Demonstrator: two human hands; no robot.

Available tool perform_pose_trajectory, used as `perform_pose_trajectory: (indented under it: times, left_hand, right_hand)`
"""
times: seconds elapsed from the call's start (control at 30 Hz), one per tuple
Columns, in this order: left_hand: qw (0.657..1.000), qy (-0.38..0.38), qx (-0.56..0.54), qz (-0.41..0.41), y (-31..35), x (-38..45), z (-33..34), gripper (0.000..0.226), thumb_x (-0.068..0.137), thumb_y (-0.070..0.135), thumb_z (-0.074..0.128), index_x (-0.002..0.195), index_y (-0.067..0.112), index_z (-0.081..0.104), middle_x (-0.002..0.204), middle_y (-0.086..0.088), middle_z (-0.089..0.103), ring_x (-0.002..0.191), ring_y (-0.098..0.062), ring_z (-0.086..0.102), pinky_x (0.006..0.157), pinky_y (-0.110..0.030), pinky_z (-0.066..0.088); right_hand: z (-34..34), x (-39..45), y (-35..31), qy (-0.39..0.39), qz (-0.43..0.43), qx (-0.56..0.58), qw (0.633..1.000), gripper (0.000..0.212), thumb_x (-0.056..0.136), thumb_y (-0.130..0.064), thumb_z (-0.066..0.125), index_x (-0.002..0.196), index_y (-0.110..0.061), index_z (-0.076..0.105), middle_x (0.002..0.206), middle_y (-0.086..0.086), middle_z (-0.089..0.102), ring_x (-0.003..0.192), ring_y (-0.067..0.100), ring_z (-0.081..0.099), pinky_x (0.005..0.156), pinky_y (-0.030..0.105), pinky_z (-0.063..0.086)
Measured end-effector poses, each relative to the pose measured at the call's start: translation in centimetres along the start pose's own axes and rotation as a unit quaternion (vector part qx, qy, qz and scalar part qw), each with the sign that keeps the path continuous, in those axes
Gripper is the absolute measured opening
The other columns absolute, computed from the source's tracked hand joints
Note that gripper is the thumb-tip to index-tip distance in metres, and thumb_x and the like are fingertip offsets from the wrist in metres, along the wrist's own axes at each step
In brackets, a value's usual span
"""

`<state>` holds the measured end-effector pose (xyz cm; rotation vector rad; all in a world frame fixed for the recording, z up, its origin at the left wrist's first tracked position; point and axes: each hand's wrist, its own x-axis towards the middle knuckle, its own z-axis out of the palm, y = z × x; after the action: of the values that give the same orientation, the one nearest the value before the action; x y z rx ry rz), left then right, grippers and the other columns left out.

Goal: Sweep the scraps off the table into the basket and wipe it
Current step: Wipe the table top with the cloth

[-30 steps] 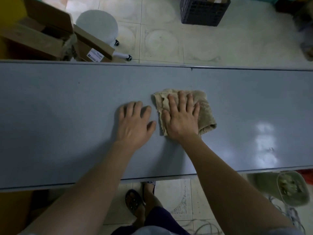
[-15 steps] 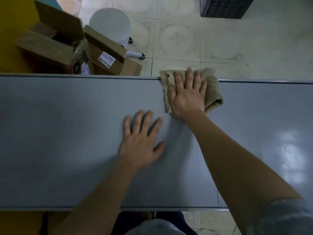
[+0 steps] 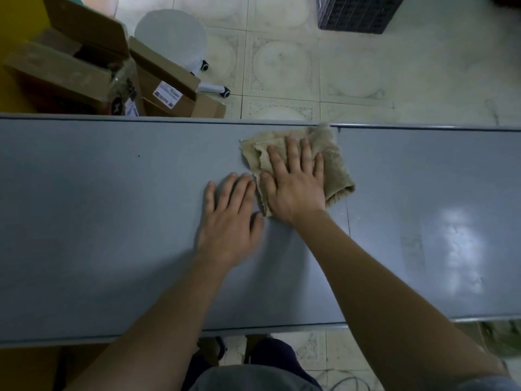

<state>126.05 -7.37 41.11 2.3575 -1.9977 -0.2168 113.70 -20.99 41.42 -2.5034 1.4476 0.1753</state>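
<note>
The cloth (image 3: 332,162), a tan, crumpled rag, lies flat on the grey table (image 3: 112,221) right under our right hand (image 3: 296,187), and that's where the action is. Fingers straight and spread, palm down, we press it into the surface; nothing is pinched or gripped. Its folded bulk sticks out past the little-finger side, and a frayed edge shows beyond the fingertips and the thumb, with its far corner just reaching the table's far edge.

Just beside the thumb sits our left hand (image 3: 228,218), also flat with fingers extended, resting on bare tabletop and almost touching the rag's near edge. It holds nothing; it looks like a brace.

We read this as the wiping step: we see no scraps around either hand, only a tiny dark speck well off to the left hand's outer side. The basket is hard to name for certain; a dark crate (image 3: 355,15) stands on the floor well beyond the fingertips.

The rag's long axis runs slanted, from the frayed corner ahead of the thumb to the rolled end behind the little finger. The table's long axis runs crosswise to our forearms.

Next move, we judge: steady downward pressure and a sweep sideways along that length, covering the glossy stretch beyond the right hand's outer side.
</note>
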Motion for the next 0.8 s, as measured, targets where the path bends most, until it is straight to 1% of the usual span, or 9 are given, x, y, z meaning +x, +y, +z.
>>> perform_pose_trajectory:
  times: [0.1, 0.17, 0.23, 0.3, 0.4, 0.53, 0.63, 0.73, 0.8]
  left_hand:
    - [0.999, 0.010, -0.034, 0.016, -0.5, 0.1, 0.1, 0.065, 0.104, 0.042, 0.033, 0.156, 0.005, 0.049, 0.167, -0.010, 0.040, 0.161, -0.029, 0.022, 0.127, -0.062, 0.017]
    - [0.998, -0.003, -0.039, 0.046, -1.3, 0.0, 0.0, 0.064, 0.103, 0.041, 0.033, 0.151, 0.004, 0.053, 0.167, -0.013, 0.040, 0.161, -0.031, 0.022, 0.129, -0.059, 0.017]
    - [0.996, -0.016, -0.034, 0.077, -2.5, -0.6, -0.2, 0.066, 0.103, 0.043, 0.031, 0.154, 0.005, 0.050, 0.171, -0.014, 0.033, 0.162, -0.032, 0.020, 0.130, -0.054, 0.018]
    - [0.996, -0.016, -0.022, 0.087, -3.9, -1.9, -0.5, 0.066, 0.104, 0.046, 0.029, 0.158, 0.012, 0.046, 0.172, -0.013, 0.030, 0.161, -0.034, 0.021, 0.129, -0.056, 0.020]
    - [0.997, -0.017, 0.001, 0.073, -5.6, -4.4, -0.7, 0.065, 0.106, 0.051, 0.025, 0.163, 0.022, 0.039, 0.173, -0.011, 0.026, 0.162, -0.034, 0.017, 0.126, -0.062, 0.018]
    - [0.999, -0.029, 0.009, 0.039, -8.1, -7.3, -0.8, 0.069, 0.106, 0.059, 0.023, 0.165, 0.025, 0.032, 0.176, -0.011, 0.019, 0.163, -0.033, 0.010, 0.127, -0.065, 0.011]
    - [0.999, -0.030, 0.016, 0.029, -10.1, -8.7, -1.0, 0.069, 0.105, 0.057, 0.025, 0.165, 0.023, 0.032, 0.175, -0.013, 0.020, 0.163, -0.035, 0.012, 0.127, -0.065, 0.012]
    - [0.999, -0.016, 0.002, 0.030, -11.2, -8.8, -1.3, 0.064, 0.107, 0.048, 0.025, 0.161, 0.020, 0.041, 0.173, -0.015, 0.027, 0.161, -0.036, 0.020, 0.126, -0.061, 0.021]
    - [1.000, -0.005, -0.012, 0.011, -11.9, -8.2, -1.6, 0.061, 0.106, 0.046, 0.031, 0.157, 0.018, 0.047, 0.170, -0.017, 0.032, 0.158, -0.038, 0.026, 0.124, -0.059, 0.026]
  right_hand:
    - [1.4, -4.7, -0.7, -0.010, 0.007, -0.007, 1.000, 0.069, 0.110, -0.062, 0.014, 0.174, -0.034, 0.011, 0.183, 0.007, -0.005, 0.166, 0.035, -0.016, 0.132, 0.063, -0.005]
    - [2.4, -8.5, -1.3, -0.004, 0.020, -0.006, 1.000, 0.069, 0.110, -0.062, 0.014, 0.174, -0.034, 0.013, 0.183, 0.008, -0.004, 0.167, 0.035, -0.015, 0.132, 0.064, -0.003]
    - [3.3, -12.1, -1.9, 0.007, 0.030, -0.001, 1.000, 0.069, 0.111, -0.061, 0.016, 0.173, -0.033, 0.017, 0.182, 0.010, -0.001, 0.167, 0.036, -0.013, 0.132, 0.065, -0.001]
    - [4.2, -15.2, -2.8, 0.008, 0.043, 0.003, 0.999, 0.068, 0.111, -0.061, 0.016, 0.174, -0.033, 0.016, 0.182, 0.010, -0.003, 0.167, 0.036, -0.015, 0.132, 0.065, 0.000]
    - [5.0, -18.4, -4.2, 0.003, 0.063, -0.002, 0.998, 0.068, 0.111, -0.061, 0.016, 0.174, -0.034, 0.013, 0.182, 0.009, -0.007, 0.166, 0.035, -0.018, 0.131, 0.066, 0.002]
    - [6.2, -22.3, -7.1, 0.017, 0.062, 0.001, 0.998, 0.068, 0.112, -0.060, 0.022, 0.174, -0.031, 0.018, 0.182, 0.011, -0.002, 0.167, 0.037, -0.012, 0.131, 0.069, 0.006]
    - [7.1, -23.5, -10.5, 0.013, 0.053, -0.006, 0.998, 0.069, 0.112, -0.060, 0.024, 0.173, -0.029, 0.021, 0.182, 0.013, -0.003, 0.167, 0.039, -0.011, 0.131, 0.069, 0.006]
    - [7.2, -21.3, -12.8, 0.019, 0.062, -0.002, 0.998, 0.068, 0.112, -0.059, 0.025, 0.173, -0.029, 0.021, 0.182, 0.013, -0.004, 0.167, 0.038, -0.013, 0.131, 0.068, 0.003]
    - [7.0, -19.0, -13.5, 0.024, 0.064, 0.003, 0.998, 0.068, 0.113, -0.059, 0.025, 0.173, -0.029, 0.021, 0.182, 0.014, -0.004, 0.167, 0.039, -0.012, 0.131, 0.069, 0.002]
